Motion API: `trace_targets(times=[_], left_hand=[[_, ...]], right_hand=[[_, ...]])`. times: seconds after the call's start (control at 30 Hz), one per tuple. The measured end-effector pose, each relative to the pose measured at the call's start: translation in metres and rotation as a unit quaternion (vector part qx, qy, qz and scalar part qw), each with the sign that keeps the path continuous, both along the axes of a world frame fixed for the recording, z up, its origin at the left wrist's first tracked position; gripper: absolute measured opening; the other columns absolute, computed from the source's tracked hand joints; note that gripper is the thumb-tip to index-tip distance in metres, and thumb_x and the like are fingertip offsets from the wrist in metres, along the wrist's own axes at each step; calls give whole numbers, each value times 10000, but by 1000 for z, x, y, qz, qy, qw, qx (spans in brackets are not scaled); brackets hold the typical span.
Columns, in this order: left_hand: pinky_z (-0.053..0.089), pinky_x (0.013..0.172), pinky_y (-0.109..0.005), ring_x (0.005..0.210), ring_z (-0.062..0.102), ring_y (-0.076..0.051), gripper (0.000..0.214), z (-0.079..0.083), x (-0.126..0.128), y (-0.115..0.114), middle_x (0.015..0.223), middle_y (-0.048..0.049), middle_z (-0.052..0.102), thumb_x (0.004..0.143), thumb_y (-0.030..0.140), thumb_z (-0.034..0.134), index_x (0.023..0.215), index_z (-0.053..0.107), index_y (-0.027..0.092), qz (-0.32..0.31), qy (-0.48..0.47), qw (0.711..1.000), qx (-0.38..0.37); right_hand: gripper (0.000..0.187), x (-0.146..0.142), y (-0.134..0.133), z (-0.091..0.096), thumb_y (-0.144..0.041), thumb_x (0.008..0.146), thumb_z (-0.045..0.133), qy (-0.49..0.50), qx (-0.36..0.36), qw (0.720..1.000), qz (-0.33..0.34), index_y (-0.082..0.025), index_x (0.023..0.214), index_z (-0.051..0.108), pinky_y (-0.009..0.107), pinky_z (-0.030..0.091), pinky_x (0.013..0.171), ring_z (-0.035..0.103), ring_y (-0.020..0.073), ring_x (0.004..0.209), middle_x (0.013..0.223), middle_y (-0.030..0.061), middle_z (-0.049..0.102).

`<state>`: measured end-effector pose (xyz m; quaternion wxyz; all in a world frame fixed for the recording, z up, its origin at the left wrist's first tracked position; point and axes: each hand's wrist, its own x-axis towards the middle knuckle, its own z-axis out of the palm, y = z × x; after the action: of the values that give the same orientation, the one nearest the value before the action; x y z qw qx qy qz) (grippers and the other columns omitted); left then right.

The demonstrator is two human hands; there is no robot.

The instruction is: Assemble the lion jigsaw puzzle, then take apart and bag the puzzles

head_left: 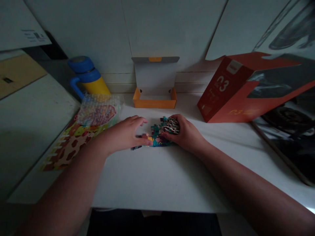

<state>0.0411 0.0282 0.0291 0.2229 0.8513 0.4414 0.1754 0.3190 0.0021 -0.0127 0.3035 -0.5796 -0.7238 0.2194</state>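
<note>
Near the middle of the white table, my right hand (186, 133) is wrapped around a bunch of jigsaw puzzle pieces (171, 126), whose thin pale edges face up. Below and left of that bunch lie more colourful puzzle pieces (154, 132), mostly teal with some yellow. My left hand (130, 132) is on their left side, fingers curved and apart from the thumb. Its thumb reaches over the pieces' left end; I cannot tell whether it presses on them. Nothing shows between the fingers of this hand.
An orange box (155, 104) stands behind the hands, lid raised. To the left are assembled puzzle pieces with a cow-like pattern (73, 142), a bubble-wrap bag (98, 109) and a blue-yellow bottle (91, 78). A large red box (228, 91) and a dark stove (290, 131) are on the right.
</note>
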Motion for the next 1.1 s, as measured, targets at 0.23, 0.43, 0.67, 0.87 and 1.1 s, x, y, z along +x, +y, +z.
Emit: trace_targets(times=[0.23,0.43,0.67,0.87,1.1], left_hand=[[492,933,-341,1078,656,-275,617,0,-9,1,1171,-66,698,685,621,892,1129,701,238,-47,145,984,-92],[474,866,-327,1002,659,-257,469,-2,10,-6,1098,-65,712,780,508,848,1084,648,212,-46,143,984,-91],[423,722,-282,837,660,-212,489,-3,7,-6,998,-36,715,836,523,790,1181,617,224,-32,148,979,-134],[411,710,-276,788,652,-203,477,-2,8,-6,953,-29,713,833,490,803,1185,622,222,-18,152,978,-142],[397,662,-274,735,640,-190,529,-1,7,-6,860,2,691,821,552,813,1209,641,237,-10,120,983,-140]], right_hand=[[625,-1,0,-4,-550,809,834,-20,16,1000,10,-224,1277,580,406,537,911,705,298,1059,1207,118,723],[628,1,1,-7,-529,799,849,-21,27,999,26,-244,1282,565,416,542,908,706,308,1064,1205,112,722],[642,2,1,-8,-571,799,828,-28,37,998,31,-239,1280,563,435,539,913,701,326,1078,1225,132,715],[648,2,1,-9,-581,799,821,-31,37,998,32,-235,1280,560,438,542,917,705,330,1079,1228,136,715],[663,2,1,-9,-589,793,821,-38,43,998,28,-237,1290,560,456,542,941,698,345,1111,1233,148,714]])
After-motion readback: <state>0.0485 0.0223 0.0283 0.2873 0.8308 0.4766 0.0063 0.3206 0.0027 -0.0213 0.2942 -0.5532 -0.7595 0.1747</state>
